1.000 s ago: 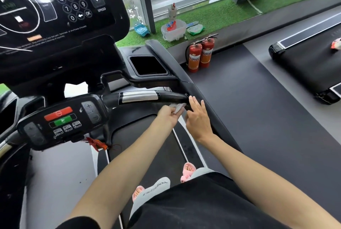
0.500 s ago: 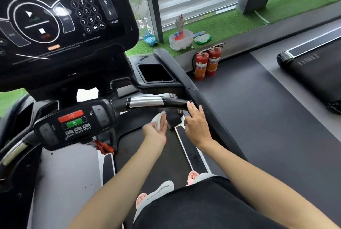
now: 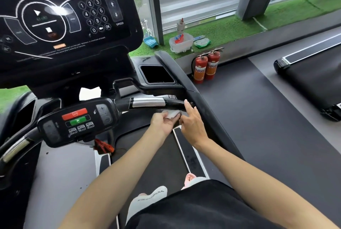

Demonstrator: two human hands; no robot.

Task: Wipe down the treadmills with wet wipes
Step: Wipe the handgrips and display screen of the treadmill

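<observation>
Small white crumpled wet wipe (image 3: 172, 114): bunched, pinched in fingers of left hand (image 3: 162, 124), just under horizontal handlebar with silver plate (image 3: 147, 102). Big black treadmill (image 3: 166, 88): lit keypad console, dark belt, white-edged side strips.

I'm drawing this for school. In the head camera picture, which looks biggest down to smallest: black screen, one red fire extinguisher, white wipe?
1. black screen: biggest, but also nearest the camera.
2. fire extinguisher, farther away.
3. wipe: smallest, partly hidden in the left hand.
</observation>
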